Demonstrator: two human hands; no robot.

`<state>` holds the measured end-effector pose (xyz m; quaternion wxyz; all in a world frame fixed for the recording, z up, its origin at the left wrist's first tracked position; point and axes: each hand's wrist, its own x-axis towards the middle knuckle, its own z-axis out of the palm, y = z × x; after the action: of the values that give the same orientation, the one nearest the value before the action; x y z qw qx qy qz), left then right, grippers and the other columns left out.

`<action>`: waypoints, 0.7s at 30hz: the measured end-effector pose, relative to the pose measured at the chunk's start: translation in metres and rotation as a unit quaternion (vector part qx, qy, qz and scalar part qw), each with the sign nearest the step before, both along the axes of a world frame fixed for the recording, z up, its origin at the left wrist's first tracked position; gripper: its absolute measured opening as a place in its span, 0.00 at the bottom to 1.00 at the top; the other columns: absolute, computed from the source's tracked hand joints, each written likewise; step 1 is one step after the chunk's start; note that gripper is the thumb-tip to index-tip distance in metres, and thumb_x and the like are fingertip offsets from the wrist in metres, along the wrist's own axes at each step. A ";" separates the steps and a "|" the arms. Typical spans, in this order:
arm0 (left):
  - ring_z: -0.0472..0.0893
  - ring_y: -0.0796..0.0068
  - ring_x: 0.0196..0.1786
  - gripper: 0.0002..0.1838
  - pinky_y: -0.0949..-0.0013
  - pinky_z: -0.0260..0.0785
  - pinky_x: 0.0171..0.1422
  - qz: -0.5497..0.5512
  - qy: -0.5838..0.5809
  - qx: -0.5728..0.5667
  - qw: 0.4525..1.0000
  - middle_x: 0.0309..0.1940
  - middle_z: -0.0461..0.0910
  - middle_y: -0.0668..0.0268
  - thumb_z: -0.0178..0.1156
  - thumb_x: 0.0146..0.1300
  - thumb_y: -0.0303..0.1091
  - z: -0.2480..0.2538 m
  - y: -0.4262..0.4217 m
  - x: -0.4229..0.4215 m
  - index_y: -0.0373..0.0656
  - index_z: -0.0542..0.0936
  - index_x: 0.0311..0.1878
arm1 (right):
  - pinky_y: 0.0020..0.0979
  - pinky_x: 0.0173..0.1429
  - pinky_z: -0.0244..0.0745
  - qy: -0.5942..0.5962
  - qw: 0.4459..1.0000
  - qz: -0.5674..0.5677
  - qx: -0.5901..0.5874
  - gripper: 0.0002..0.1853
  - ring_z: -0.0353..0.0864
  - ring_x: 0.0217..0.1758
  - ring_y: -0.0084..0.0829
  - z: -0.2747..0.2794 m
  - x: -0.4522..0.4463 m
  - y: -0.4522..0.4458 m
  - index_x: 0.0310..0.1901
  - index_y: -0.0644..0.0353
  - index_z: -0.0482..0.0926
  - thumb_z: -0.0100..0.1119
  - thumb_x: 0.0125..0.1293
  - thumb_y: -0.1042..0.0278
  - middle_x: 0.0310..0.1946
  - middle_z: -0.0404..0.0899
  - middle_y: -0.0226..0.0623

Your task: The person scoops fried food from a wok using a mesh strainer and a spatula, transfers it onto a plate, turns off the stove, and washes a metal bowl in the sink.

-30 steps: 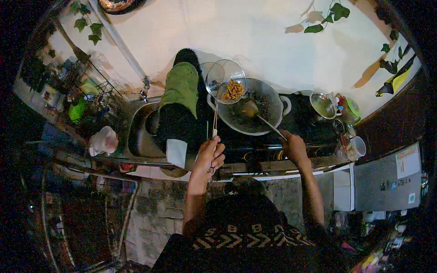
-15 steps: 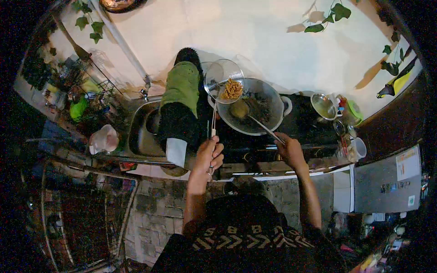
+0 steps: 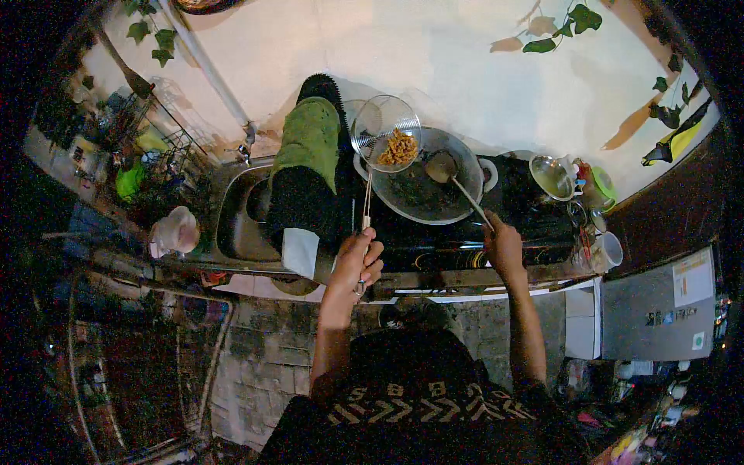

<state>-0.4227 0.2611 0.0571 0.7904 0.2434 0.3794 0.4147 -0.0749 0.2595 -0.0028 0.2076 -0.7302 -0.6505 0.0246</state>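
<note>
My left hand is closed around the handle of a round wire strainer, which is raised over the left rim of a wide wok. Small golden-brown fried pieces lie in the strainer's right side. In my right hand is the handle of a metal spatula; its round head is inside the wok, right of the strainer. Dark oil or residue with bits in it covers the wok's bottom. The wok's right loop handle stands close to the spatula's shaft.
Left of the wok is a tall dark object wrapped in green cloth, beside a sink and a tap. A metal bowl and a white cup stand at right. A pinkish container sits at left.
The spatula's head has moved right inside the wok, away from below the strainer, and my right hand has shifted right. The strainer with the fried pieces stays nearly in place.
</note>
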 end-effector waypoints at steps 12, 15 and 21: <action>0.56 0.87 0.12 0.11 0.77 0.48 0.14 -0.014 -0.029 0.017 0.999 0.17 0.59 0.78 0.52 0.74 0.48 -0.008 0.003 0.003 0.53 0.70 0.40 | 0.42 0.46 0.78 0.129 0.990 0.051 -0.013 0.15 0.84 0.45 0.54 -0.018 -0.017 0.016 0.54 0.58 0.80 0.60 0.66 0.68 0.40 0.83 0.55; 0.56 0.87 0.12 0.11 0.77 0.48 0.14 -0.011 -0.031 0.016 0.999 0.16 0.59 0.78 0.52 0.75 0.47 -0.003 0.003 0.004 0.53 0.70 0.40 | 0.40 0.47 0.78 0.153 0.986 0.061 -0.012 0.16 0.84 0.46 0.52 -0.020 -0.019 0.015 0.54 0.59 0.80 0.61 0.66 0.68 0.41 0.84 0.54; 0.56 0.87 0.11 0.11 0.77 0.49 0.14 -0.021 -0.021 0.024 0.999 0.16 0.59 0.78 0.51 0.75 0.47 -0.003 0.007 0.002 0.53 0.69 0.38 | 0.39 0.48 0.78 0.159 0.985 0.042 -0.053 0.16 0.85 0.46 0.50 -0.004 -0.038 -0.002 0.55 0.61 0.80 0.60 0.66 0.70 0.42 0.84 0.54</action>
<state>-0.4206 0.2681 0.0538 0.8008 0.2610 0.3474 0.4123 -0.1131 0.2579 -0.0067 0.2684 -0.6988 -0.6371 0.1836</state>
